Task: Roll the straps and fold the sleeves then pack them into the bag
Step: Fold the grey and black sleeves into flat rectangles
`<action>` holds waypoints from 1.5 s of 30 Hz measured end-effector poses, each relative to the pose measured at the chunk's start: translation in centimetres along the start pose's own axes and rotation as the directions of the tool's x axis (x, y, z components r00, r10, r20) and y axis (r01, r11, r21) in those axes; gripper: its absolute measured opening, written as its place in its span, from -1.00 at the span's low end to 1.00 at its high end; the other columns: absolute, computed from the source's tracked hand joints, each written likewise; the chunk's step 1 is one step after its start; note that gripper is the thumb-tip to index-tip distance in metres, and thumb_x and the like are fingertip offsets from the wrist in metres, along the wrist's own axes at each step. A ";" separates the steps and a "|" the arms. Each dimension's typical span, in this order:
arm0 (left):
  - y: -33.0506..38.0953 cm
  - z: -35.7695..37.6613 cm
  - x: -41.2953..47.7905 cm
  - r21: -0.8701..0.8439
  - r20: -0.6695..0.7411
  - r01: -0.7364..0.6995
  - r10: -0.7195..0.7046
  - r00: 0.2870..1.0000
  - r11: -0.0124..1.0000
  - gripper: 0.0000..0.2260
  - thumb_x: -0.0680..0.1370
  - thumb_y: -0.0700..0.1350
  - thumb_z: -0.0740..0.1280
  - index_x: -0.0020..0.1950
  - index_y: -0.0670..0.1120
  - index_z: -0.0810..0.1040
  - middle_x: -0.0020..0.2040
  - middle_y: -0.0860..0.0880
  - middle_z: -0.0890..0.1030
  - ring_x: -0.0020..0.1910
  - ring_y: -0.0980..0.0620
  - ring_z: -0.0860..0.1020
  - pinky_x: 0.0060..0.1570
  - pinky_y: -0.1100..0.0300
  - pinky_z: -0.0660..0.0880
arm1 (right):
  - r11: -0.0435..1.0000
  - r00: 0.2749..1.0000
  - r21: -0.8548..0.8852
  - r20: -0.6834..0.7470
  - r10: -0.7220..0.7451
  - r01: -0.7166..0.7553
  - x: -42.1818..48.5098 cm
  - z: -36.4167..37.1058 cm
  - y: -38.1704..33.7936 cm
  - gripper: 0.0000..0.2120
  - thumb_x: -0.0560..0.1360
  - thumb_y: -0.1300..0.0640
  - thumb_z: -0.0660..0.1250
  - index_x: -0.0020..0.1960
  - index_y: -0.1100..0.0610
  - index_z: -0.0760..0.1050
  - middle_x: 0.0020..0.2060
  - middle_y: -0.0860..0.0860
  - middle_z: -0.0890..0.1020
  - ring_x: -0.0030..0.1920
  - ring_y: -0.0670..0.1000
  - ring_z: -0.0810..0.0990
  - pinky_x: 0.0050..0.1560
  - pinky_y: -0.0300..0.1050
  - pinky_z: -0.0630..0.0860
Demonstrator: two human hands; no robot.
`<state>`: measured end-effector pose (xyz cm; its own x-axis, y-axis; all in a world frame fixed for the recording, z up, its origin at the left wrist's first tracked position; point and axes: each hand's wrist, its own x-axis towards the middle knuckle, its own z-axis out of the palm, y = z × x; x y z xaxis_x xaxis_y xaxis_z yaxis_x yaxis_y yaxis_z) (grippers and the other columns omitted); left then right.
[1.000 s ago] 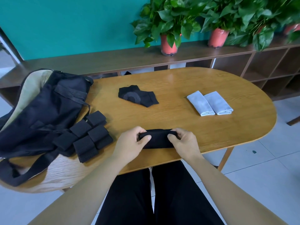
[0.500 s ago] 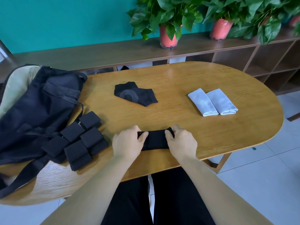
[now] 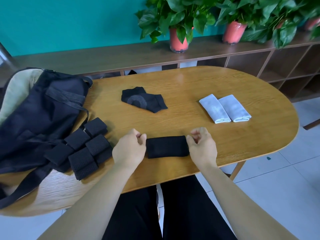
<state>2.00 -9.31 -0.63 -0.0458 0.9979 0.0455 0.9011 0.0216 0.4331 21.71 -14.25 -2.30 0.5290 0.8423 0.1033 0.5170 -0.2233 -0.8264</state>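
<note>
Folded sleeve lies flat at the near edge of the table, a hand at each end.

The left hand sits just beside the sleeve's left end and the right hand at its right end. Both have loosely curled fingers and grip nothing; whether the fingertips touch the cloth cannot be told. To the left, a cluster of rolled black straps lies on the table against the dark bag, which spreads over the table's left end. Further back in the middle lies a crumpled sleeve, black with a grey patch. To the right, two folded grey sleeves lie side by side, touching. Behind the table a low shelf carries potted plants.
</note>
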 end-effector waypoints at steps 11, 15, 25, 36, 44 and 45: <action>0.2 1.7 -4.5 0.123 0.046 -0.499 0.497 0.866 0.858 -0.67 0.66 -0.05 0.07 0.40 0.03 0.41 0.39 0.11 0.44 0.38 0.11 0.35 0.22 0.14 0.21 | 0.747 0.801 -0.295 0.147 -0.580 0.595 -2.0 1.5 0.4 -0.81 0.47 0.16 0.27 -0.04 0.11 0.66 -0.07 -0.07 0.67 -0.08 0.00 0.57 -0.14 -0.04 0.55; -0.1 1.7 -3.6 0.106 0.090 -0.476 0.469 0.879 0.873 -0.66 0.67 -0.08 0.05 0.41 0.09 0.38 0.43 0.19 0.37 0.40 0.18 0.29 0.28 0.18 0.11 | 0.753 0.817 -0.320 0.174 -0.550 0.575 -1.3 1.4 0.3 -0.86 0.44 0.19 0.34 -0.09 0.09 0.67 -0.14 -0.08 0.65 -0.13 0.00 0.57 -0.17 -0.09 0.54; 2.0 2.5 -1.3 -0.040 0.171 -0.555 0.552 0.816 0.831 -0.63 0.65 -0.21 0.09 0.43 0.05 0.39 0.46 0.13 0.33 0.46 0.21 0.21 0.43 0.23 -0.06 | 0.821 0.916 -0.407 0.199 -0.348 0.400 0.3 -0.9 -0.5 -0.83 0.50 0.05 0.31 -0.19 0.04 0.65 -0.24 -0.10 0.54 -0.15 -0.04 0.49 -0.23 -0.23 0.29; 9.4 5.0 1.0 -0.050 0.207 -0.663 0.657 0.725 0.747 -0.57 0.61 -0.30 0.11 0.42 0.03 0.39 0.45 0.15 0.34 0.46 0.26 0.19 0.48 0.19 -0.12 | 0.824 0.973 -0.519 0.086 -0.213 0.226 3.0 -5.0 2.5 -0.83 0.49 -0.08 0.29 -0.13 -0.04 0.59 -0.12 -0.12 0.60 0.02 -0.01 0.43 -0.04 -0.12 0.32; 12.8 6.4 2.4 -0.046 0.231 -0.735 0.723 0.651 0.677 -0.48 0.52 -0.40 0.16 0.38 0.04 0.45 0.42 0.16 0.39 0.45 0.27 0.19 0.48 0.21 -0.14 | 0.850 0.988 -0.526 0.109 0.107 -0.034 5.1 -6.9 2.4 -0.67 0.42 -0.17 0.34 0.01 0.05 0.42 -0.09 -0.03 0.57 0.08 0.07 0.41 0.04 -0.07 0.32; 13.1 6.5 2.5 -0.045 0.233 -0.738 0.725 0.648 0.673 -0.48 0.51 -0.40 0.16 0.37 0.04 0.46 0.41 0.17 0.39 0.45 0.27 0.19 0.48 0.20 -0.14 | 0.849 0.981 -0.525 0.129 0.145 -0.056 5.4 -7.1 2.4 -0.65 0.42 -0.19 0.35 0.02 0.04 0.45 -0.08 -0.04 0.57 0.10 0.06 0.40 0.05 -0.07 0.31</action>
<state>16.44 -6.15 -0.68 0.7245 0.6761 0.1340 0.6210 -0.7246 0.2988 30.57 -13.74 0.18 0.5070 0.8573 -0.0901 0.7627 -0.4948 -0.4166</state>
